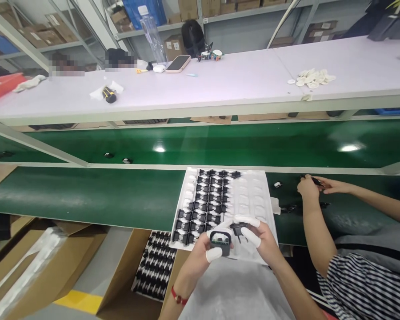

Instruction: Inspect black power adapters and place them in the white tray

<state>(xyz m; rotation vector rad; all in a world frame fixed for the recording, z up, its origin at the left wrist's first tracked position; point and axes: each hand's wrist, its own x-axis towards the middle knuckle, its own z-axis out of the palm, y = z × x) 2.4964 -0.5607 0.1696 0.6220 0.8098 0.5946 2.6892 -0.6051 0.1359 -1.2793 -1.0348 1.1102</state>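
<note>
My left hand (200, 257), white covers on its fingertips, is closed round a black plastic housing (220, 250). The housing's open face is turned up, and a strip of green circuit board shows inside. My right hand (265, 242), also with white fingertip covers, pinches a small black plastic part (238, 229) with prongs, just right of the housing. Both hands are over the near edge of a white moulded tray (253, 189). Rows of black parts (203, 202) fill its left and middle pockets, while bare pockets show on the right.
At right, a co-worker's hands (308, 186) handle a dark part above the green bench (120, 195). Below left, a cardboard box (120, 280) holds another filled tray. A pale shelf (240, 75) crosses ahead, carrying a phone (178, 64), a bottle (152, 38) and white discs (315, 78).
</note>
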